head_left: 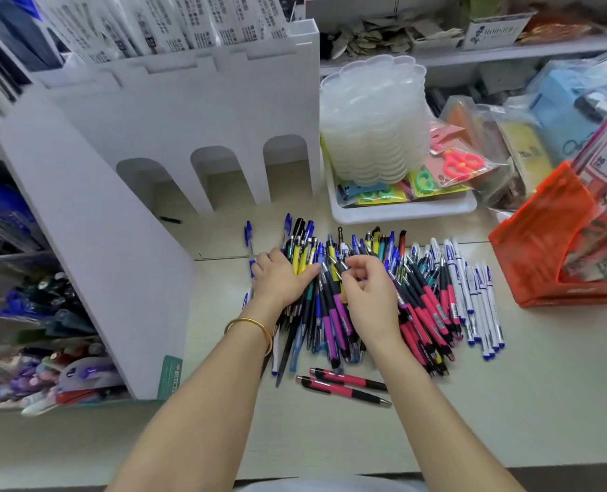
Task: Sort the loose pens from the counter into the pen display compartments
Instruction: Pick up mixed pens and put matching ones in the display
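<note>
Pinching pen [341, 267] w/ R hand [369, 296] | L hand [280, 278] flat on pen pile [423, 300]

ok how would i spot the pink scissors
Right of the white pen display, a white tray holds a stack of clear dishes. The pink scissors lie packeted against the stack's right side; neighbouring packets show green or blue handles.

Pen pile [419, 307]: mid-table [508, 403], before the display and the tray.
Pen display [174, 136]: rear left of the table.
Tray [401, 212]: behind the pile, right of the display, with a stack of dishes [373, 118] in it.
Box [550, 243]: right edge.
Two pens [344, 383]: just beside the pile's near side.
Hands: left hand [280, 278] on the pile's left part; right hand [369, 296] over its middle, pinching one pen [341, 268].
</note>
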Available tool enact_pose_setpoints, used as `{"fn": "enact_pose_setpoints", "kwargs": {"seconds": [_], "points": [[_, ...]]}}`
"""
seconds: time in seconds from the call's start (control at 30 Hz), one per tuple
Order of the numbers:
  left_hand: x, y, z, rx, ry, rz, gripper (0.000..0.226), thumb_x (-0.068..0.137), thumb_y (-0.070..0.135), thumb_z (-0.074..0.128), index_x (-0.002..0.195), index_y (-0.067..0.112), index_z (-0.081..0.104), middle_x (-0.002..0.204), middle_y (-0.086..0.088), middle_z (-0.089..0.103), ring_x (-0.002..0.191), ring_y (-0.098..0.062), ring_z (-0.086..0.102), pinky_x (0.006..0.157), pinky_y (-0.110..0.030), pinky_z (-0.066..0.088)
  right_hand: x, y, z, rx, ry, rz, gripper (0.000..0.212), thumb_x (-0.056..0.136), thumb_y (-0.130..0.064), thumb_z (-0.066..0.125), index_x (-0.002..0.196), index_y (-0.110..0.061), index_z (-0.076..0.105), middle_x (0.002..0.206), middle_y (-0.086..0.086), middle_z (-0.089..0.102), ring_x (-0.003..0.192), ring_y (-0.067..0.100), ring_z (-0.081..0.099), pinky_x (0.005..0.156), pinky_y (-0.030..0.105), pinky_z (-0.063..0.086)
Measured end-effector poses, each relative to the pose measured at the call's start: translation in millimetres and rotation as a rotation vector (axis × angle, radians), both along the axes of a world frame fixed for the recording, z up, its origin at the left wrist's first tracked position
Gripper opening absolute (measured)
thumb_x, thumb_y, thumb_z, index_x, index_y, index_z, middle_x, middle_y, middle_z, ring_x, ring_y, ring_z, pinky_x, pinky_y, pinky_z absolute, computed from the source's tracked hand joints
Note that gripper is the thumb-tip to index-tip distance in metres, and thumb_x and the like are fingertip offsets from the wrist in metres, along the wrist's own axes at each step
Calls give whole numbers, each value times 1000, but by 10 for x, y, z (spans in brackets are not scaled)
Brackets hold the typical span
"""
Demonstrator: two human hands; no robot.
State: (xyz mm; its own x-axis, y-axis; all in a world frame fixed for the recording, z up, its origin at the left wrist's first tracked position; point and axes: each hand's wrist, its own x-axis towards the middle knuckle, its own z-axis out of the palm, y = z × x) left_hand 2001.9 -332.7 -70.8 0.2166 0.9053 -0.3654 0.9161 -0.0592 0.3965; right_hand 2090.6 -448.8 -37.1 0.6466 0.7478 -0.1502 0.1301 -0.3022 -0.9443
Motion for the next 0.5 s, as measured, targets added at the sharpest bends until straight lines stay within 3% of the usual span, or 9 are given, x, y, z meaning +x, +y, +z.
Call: {"fn": "enact_pose_setpoints", "kwargs": {"seconds": [0.2,0.5], "points": [[-17,88,-24,-29,-2,-14,85,87,65,50,145,6,28,144,-18,30,134,-34,28,108,-42,31,9,85,25,12,-5,24,19,94,-9,50,109,-20,54,90,-5,57,82,22,64,76,35,56],[49,165,-10,-53,1,47,77,84,46,61,140,2,32,144,-19,32,135,-34,28,107,-40,31,-14,170,73,15,-1,36,20,94,-9,49,110,-21,54,89,-7,56,78,30,63,69,40,54]]}}
